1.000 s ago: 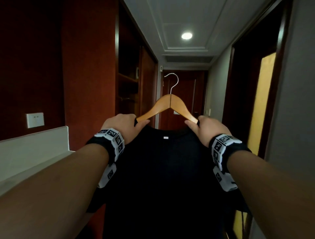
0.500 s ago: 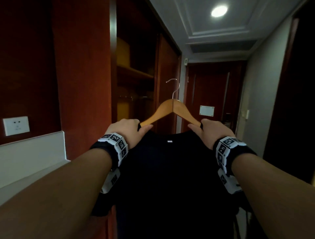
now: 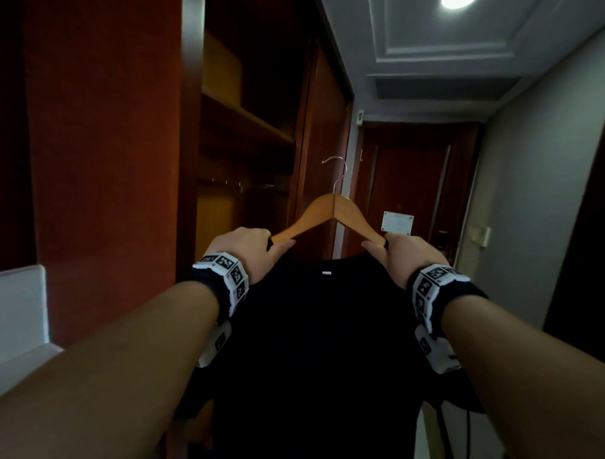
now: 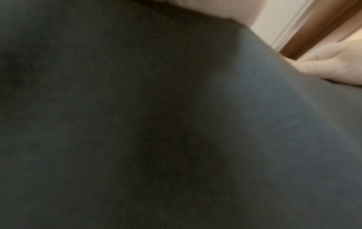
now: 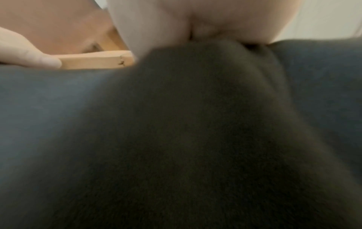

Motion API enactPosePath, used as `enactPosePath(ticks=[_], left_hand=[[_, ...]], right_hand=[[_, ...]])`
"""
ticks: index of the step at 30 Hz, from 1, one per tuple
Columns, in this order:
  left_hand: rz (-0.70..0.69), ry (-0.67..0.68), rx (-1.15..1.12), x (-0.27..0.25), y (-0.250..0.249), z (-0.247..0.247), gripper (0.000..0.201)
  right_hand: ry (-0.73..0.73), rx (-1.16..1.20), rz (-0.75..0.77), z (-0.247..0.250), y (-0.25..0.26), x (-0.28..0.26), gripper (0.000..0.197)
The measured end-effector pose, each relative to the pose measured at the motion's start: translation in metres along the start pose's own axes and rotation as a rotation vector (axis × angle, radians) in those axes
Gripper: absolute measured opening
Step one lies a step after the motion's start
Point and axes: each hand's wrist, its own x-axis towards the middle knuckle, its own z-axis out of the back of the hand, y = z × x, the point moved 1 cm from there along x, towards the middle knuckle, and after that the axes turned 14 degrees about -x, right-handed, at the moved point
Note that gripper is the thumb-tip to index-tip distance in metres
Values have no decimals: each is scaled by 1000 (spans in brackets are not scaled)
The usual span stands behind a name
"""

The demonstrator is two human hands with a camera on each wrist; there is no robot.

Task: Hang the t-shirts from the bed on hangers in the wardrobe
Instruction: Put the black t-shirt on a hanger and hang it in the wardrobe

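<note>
Head view: two hands raised in front, one wooden hanger (image 3: 332, 214) held between them, one black t-shirt (image 3: 314, 344) draped on it and hanging down below the hands. Left hand (image 3: 244, 252) pinches the hanger's left arm together with the shirt's shoulder, thumb on the near side, fingers curled behind. Right hand (image 3: 404, 257) grips the right arm the same way. One metal hook (image 3: 337, 172) stands upright above both hands. Open wardrobe (image 3: 242, 157) lies beyond the left hand; one rail (image 3: 248, 186) inside, one shelf (image 3: 245, 118) above it. One door (image 3: 409, 193) beyond the right hand, one ceiling light (image 3: 456, 3) overhead. Wrist views: dark fabric fills both; right wrist view shows one hanger end.
</note>
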Motion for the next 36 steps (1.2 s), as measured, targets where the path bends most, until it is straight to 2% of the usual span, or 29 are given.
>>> enactPosePath(ticks=[5,10,15,19,25,31,36], left_hand=[[-49,-21,-25,77,20,-11,62],[-99,-51,-16,128,36,-37,62],[-150,-87,22,177,48,-61,62],[-111,-59,21,215,57,-91,62],[-6,-76,63,272,79,-130,60],[149,-92,204,334,105,-148,64],[290,-77,235,355,140,-165,63]], right_hand=[[-51,-36,-43,-11,12,66,56],[-19,-25,-77,-40,18,112,55],[-10,-17,-63,-69,17,164,45],[-8,-52,-32,-100,15,211,35],[-67,1,73,-158,20,301,33],[-46,84,207,-213,50,399,38],[-44,135,333,-257,90,455,40]])
